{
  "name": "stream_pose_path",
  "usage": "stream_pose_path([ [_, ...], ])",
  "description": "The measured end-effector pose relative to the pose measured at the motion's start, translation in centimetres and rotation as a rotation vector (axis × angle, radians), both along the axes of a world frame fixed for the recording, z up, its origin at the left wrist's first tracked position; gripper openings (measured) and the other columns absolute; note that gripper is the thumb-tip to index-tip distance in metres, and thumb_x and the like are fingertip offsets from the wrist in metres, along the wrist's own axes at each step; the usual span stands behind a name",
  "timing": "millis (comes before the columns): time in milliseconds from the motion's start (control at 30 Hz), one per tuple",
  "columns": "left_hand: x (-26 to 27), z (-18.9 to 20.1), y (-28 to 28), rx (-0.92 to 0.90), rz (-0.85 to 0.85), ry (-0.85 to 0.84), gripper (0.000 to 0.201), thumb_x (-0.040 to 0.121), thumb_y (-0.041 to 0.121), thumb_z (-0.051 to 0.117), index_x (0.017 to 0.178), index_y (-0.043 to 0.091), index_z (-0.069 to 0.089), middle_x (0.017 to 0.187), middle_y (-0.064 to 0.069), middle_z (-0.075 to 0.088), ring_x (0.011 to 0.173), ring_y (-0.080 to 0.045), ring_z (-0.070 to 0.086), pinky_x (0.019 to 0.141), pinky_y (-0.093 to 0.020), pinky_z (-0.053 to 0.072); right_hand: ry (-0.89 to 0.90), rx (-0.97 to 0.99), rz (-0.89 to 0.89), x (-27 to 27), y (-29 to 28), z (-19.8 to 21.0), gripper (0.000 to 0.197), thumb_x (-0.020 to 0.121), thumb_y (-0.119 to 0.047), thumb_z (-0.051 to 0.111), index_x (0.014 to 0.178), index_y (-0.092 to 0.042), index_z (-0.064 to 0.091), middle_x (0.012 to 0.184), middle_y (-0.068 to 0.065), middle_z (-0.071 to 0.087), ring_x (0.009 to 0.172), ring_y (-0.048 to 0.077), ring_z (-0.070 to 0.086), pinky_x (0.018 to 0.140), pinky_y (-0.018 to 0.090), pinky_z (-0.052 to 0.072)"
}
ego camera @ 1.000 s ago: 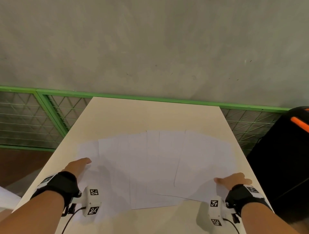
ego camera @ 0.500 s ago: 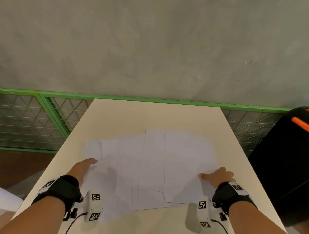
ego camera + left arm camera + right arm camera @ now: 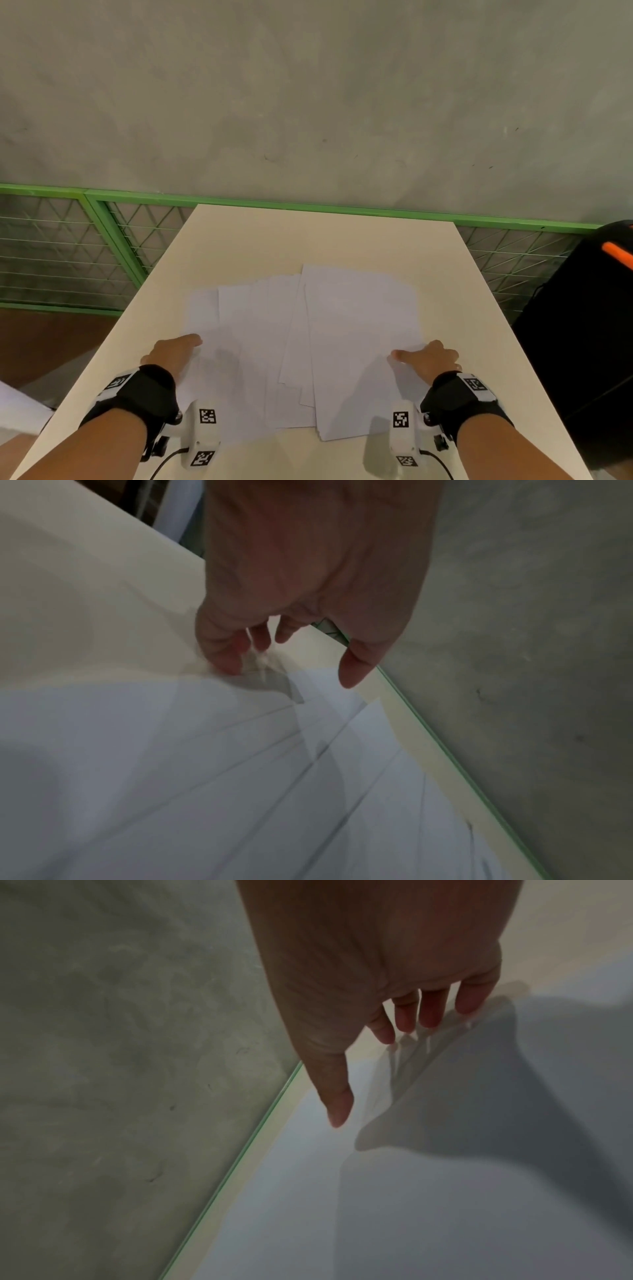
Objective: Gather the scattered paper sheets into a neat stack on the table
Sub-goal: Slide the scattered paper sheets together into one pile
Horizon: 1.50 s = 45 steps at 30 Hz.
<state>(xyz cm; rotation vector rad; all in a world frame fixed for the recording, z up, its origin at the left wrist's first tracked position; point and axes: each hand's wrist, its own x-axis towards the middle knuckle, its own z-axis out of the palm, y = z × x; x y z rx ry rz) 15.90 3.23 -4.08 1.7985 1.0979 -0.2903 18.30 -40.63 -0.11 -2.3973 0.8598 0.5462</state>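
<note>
Several white paper sheets point(image 3: 301, 342) lie fanned and overlapping on the cream table point(image 3: 325, 240). My left hand point(image 3: 174, 353) presses with straight fingers against the left edge of the fan; in the left wrist view its fingertips point(image 3: 226, 664) touch the outermost paper sheets point(image 3: 205, 777). My right hand point(image 3: 428, 356) pushes at the right edge of the fan, thumb lying on the top sheet. In the right wrist view its fingers point(image 3: 431, 1012) stand straight at the rim of the paper sheets point(image 3: 411, 1204). Neither hand holds anything.
A green mesh railing point(image 3: 102, 246) runs behind and left of the table, below a grey concrete wall point(image 3: 308, 102). A black case with an orange strip point(image 3: 589, 325) stands just off the table's right edge.
Both hands have slid inward, the right one farther. The fan of sheets has narrowed and the right sheets now overlap more.
</note>
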Motion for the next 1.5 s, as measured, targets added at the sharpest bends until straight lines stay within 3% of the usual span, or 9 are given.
stream_pose_path([
  [133, -0.3, 3.4, -1.9, -0.185, 0.045, -0.042, 0.056, 0.065, 0.034, 0.068, 0.111, 0.004, 0.058, 0.113, -0.024, 0.061, 0.103, -0.044, 0.058, 0.097, -0.048, 0.045, 0.008, 0.056, 0.054, 0.1, 1.2, 0.2, 0.095, 0.067, -0.055, 0.071, 0.137, -0.004, 0.032, 0.137, 0.019, 0.035, 0.125, 0.037, 0.041, 0.104, 0.042, 0.039],
  [300, -0.6, 4.4, -3.9, -0.289, -0.042, -0.075, 0.027, 0.086, 0.024, 0.056, 0.109, 0.009, 0.056, 0.118, -0.009, 0.049, 0.110, -0.032, 0.045, 0.092, -0.038, 0.031, -0.020, 0.132, 0.046, 0.2, 2.5, 0.2, 0.090, 0.067, -0.051, 0.072, 0.135, -0.004, 0.035, 0.136, 0.019, 0.035, 0.124, 0.038, 0.042, 0.103, 0.041, 0.040],
  [400, -0.6, 3.6, -4.0, -0.253, -0.068, -0.095, 0.052, 0.079, 0.029, 0.065, 0.123, 0.004, 0.054, 0.129, -0.010, 0.050, 0.114, -0.033, 0.046, 0.097, -0.037, 0.032, -0.038, 0.075, 0.043, 0.0, 2.3, 0.5, 0.088, 0.071, -0.050, 0.069, 0.137, -0.004, 0.033, 0.140, 0.019, 0.030, 0.128, 0.039, 0.036, 0.105, 0.040, 0.033],
  [500, -0.8, 3.2, -3.7, -0.252, -0.049, -0.105, 0.091, 0.064, 0.036, 0.076, 0.138, 0.008, 0.031, 0.133, -0.015, 0.047, 0.118, -0.038, 0.048, 0.103, -0.046, 0.038, -0.041, 0.056, 0.140, -0.4, 3.1, 0.4, 0.087, 0.072, -0.052, 0.068, 0.138, -0.007, 0.033, 0.143, 0.016, 0.026, 0.131, 0.039, 0.030, 0.106, 0.040, 0.031],
  [733, -1.5, 3.4, -7.3, -0.246, -0.123, -0.176, 0.079, 0.079, 0.003, 0.068, 0.141, 0.005, 0.019, 0.133, -0.020, 0.045, 0.120, -0.039, 0.048, 0.097, -0.046, 0.044, -0.088, 0.078, 0.296, -2.0, 6.7, 0.4, 0.083, 0.071, -0.039, 0.071, 0.137, -0.011, 0.030, 0.142, 0.010, 0.024, 0.128, 0.034, 0.029, 0.104, 0.037, 0.035],
  [933, -1.8, 2.8, -8.4, -0.345, -0.118, -0.208, 0.113, 0.061, 0.028, 0.080, 0.148, 0.016, 0.008, 0.146, -0.016, 0.038, 0.129, -0.034, 0.044, 0.106, -0.054, 0.037, -0.089, 0.120, 0.336, -2.2, 7.1, 0.4, 0.073, 0.073, -0.038, 0.069, 0.131, -0.010, 0.037, 0.138, 0.010, 0.028, 0.124, 0.034, 0.033, 0.103, 0.034, 0.034],
  [1067, -1.8, 2.5, -8.2, -0.364, -0.116, -0.216, 0.110, 0.065, 0.025, 0.080, 0.148, 0.017, 0.008, 0.145, -0.015, 0.039, 0.128, -0.034, 0.045, 0.105, -0.055, 0.038, -0.082, 0.161, 0.230, -1.3, 6.6, 0.6, 0.070, 0.077, -0.041, 0.066, 0.131, -0.006, 0.039, 0.139, 0.014, 0.030, 0.126, 0.036, 0.037, 0.104, 0.038, 0.034],
  [1200, -1.6, 2.5, -8.8, -0.314, -0.130, -0.218, 0.091, 0.076, 0.016, 0.073, 0.145, 0.012, 0.014, 0.139, -0.017, 0.043, 0.122, -0.037, 0.048, 0.102, -0.051, 0.042, -0.030, 0.373, 0.217, -1.0, 7.7, 0.4, 0.078, 0.076, -0.040, 0.067, 0.139, -0.007, 0.033, 0.143, 0.014, 0.033, 0.127, 0.031, 0.043, 0.100, 0.036, 0.042],
  [1500, -3.1, 1.9, -8.6, -0.196, -0.174, -0.212, 0.066, 0.084, 0.004, 0.060, 0.140, 0.004, 0.024, 0.131, -0.019, 0.046, 0.116, -0.037, 0.049, 0.096, -0.043, 0.043, -0.040, 0.493, 0.255, -2.3, 6.8, 0.4, 0.059, 0.087, -0.026, 0.057, 0.140, -0.010, 0.035, 0.142, 0.011, 0.042, 0.127, 0.025, 0.044, 0.094, 0.027, 0.038],
])
